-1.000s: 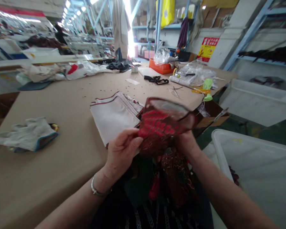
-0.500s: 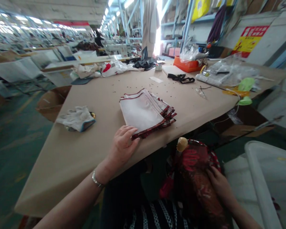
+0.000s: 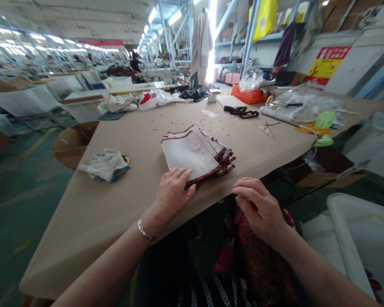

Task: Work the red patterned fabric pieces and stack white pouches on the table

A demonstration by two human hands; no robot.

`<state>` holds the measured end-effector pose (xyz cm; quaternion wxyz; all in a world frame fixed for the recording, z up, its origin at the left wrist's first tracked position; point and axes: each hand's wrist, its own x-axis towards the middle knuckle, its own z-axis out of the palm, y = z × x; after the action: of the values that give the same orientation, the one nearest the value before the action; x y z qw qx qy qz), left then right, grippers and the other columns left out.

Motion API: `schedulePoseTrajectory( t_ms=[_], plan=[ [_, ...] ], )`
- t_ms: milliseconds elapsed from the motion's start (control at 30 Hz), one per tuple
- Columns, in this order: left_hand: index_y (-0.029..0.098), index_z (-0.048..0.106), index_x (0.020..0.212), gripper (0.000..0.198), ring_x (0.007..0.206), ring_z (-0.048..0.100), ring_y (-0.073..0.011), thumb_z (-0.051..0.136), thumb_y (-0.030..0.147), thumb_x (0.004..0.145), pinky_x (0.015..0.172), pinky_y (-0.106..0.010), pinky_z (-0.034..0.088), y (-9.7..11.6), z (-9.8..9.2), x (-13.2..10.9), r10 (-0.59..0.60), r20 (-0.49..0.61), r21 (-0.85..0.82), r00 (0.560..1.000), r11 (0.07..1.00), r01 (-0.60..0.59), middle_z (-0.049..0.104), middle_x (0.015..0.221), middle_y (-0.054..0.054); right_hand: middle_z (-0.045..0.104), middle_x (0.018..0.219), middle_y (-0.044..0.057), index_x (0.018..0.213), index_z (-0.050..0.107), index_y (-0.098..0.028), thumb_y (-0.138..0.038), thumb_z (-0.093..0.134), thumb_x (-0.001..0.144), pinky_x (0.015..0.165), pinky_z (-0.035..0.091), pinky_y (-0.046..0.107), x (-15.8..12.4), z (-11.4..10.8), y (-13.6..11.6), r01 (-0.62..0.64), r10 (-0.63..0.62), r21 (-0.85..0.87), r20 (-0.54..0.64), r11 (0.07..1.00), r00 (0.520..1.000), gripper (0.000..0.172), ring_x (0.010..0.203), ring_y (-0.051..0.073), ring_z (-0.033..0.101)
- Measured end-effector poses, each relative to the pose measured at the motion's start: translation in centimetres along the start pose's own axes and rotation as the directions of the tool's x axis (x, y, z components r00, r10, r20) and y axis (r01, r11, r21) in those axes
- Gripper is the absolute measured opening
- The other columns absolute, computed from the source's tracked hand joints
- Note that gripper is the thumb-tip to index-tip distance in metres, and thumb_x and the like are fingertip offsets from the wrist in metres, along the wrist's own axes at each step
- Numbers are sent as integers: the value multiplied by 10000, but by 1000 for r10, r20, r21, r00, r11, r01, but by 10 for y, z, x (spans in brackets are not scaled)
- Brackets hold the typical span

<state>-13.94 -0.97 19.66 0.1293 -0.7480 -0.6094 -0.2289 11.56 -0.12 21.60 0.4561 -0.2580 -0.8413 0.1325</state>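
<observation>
White fabric pieces with dark red bound edges (image 3: 192, 153) lie in a folded stack near the table's front edge. At its near left corner, my left hand (image 3: 174, 194) rests with fingers on top and thumb along the front edge, holding it. My right hand (image 3: 259, 207) hovers just off the table edge, right of the stack. Its fingers are curled together towards the thumb; anything between them is too small or hidden to make out. Below it hangs a dark red patterned cloth or bag (image 3: 252, 251), partly covered by the hand.
White work gloves (image 3: 107, 164) lie on the brown-covered table (image 3: 137, 170) at left. Farther back are black straps (image 3: 241, 111), an orange tray (image 3: 248, 94) and clear plastic bags (image 3: 307, 100). A cardboard box (image 3: 72, 145) stands left, a white bin (image 3: 342, 221) right.
My right hand has risen from the red patterned cloth to the table edge, fingers curled. The tan knob beside the cloth is out of sight. My left hand stays on the stack, slightly farther right.
</observation>
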Motion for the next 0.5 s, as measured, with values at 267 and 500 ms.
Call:
schedulePoseTrajectory(
  t_ms=[267,500],
  plan=[
    [130,671,948,216,869,619,-234,495,131,822,822,-361,481,-7,-4,2,9,38,-34,999,999,-8,701,950,-104,646,947,55,942,644,-186,-220,479,926,879,444,347,51,56,7,52,-36,-65,237,997,971,169,930,189,533],
    [172,663,842,201,819,624,-208,464,144,839,784,-325,487,-17,-3,17,-30,-106,-28,994,999,28,693,860,-71,620,1063,109,1056,619,-172,-224,525,860,882,442,418,98,83,24,117,105,-504,390,856,915,224,1023,277,535]
  ],
)
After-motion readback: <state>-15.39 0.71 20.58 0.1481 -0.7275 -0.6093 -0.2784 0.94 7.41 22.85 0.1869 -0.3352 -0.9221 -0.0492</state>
